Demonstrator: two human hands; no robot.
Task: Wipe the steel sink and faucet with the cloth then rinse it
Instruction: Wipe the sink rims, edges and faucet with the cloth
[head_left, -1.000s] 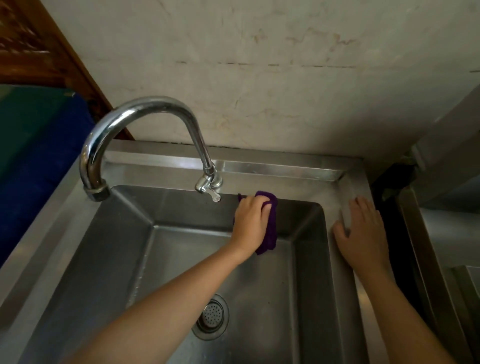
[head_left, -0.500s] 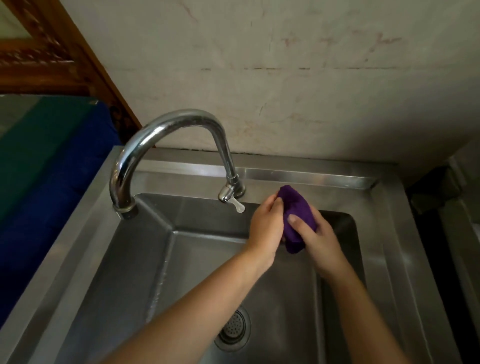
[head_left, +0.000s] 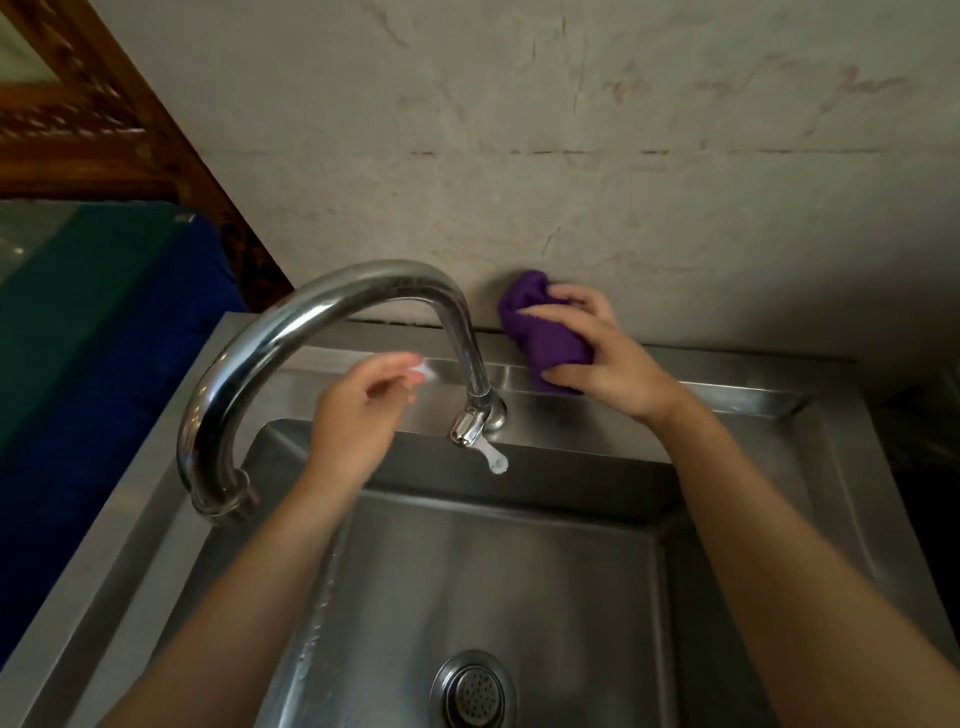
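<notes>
A steel sink (head_left: 810, 499) fills the lower frame, with a round drain strainer (head_left: 475, 691) at its bottom. A chrome gooseneck faucet (head_left: 291, 332) arches from its base at the back ledge toward the left, its small lever (head_left: 491, 457) pointing forward. My right hand (head_left: 608, 358) grips a bunched purple cloth (head_left: 540, 327) against the back ledge, just right of the faucet stem. My left hand (head_left: 358, 415) hovers under the faucet arch, left of the stem, fingers loosely curled and holding nothing.
A stained wall (head_left: 623, 156) rises directly behind the sink. A blue and green surface (head_left: 78, 332) lies to the left, with a carved wooden frame (head_left: 130, 119) behind it. A dark gap (head_left: 924, 457) borders the sink's right edge.
The cloth passed from my left hand to my right hand. My right hand carried it up to the back ledge beside the faucet stem. My left hand moved left under the faucet arch.
</notes>
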